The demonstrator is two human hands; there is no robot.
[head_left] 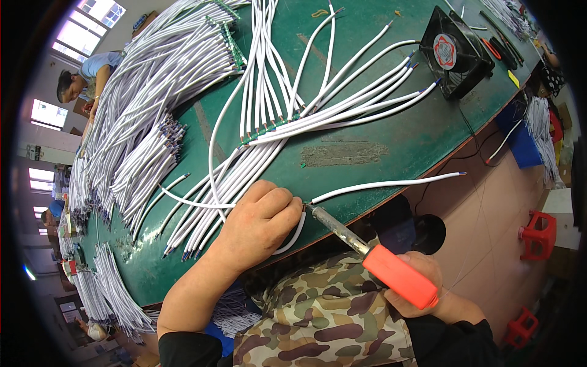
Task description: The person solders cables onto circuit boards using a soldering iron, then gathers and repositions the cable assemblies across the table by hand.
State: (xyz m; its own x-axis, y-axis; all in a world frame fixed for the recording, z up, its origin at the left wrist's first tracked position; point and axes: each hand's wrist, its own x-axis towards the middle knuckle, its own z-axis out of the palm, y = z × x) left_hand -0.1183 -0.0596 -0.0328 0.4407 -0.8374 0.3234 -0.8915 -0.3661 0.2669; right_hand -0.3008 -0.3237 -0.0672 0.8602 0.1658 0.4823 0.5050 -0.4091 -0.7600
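My left hand (260, 223) is closed at the table's near edge, its fingertips pinched on a white cable. Beside those fingertips lies the end of another white cable (385, 185), which stretches to the right. A soldering iron (397, 275) with an orange-red handle is gripped in my right hand (425, 264). Its metal tip reaches up to the cable end by my left fingertips; whether they touch is too small to tell. Whatever sits beneath the left fingers is mostly hidden. Just beyond lies a row of white cables joined to narrow green circuit boards (266, 129).
A big heap of white cables (140, 79) covers the left of the green table (342, 214). A black fan (452, 52) stands at the far right, with pliers (491, 49) beside it. Red stools (538, 235) stand on the floor. Another person (92, 76) works at far left.
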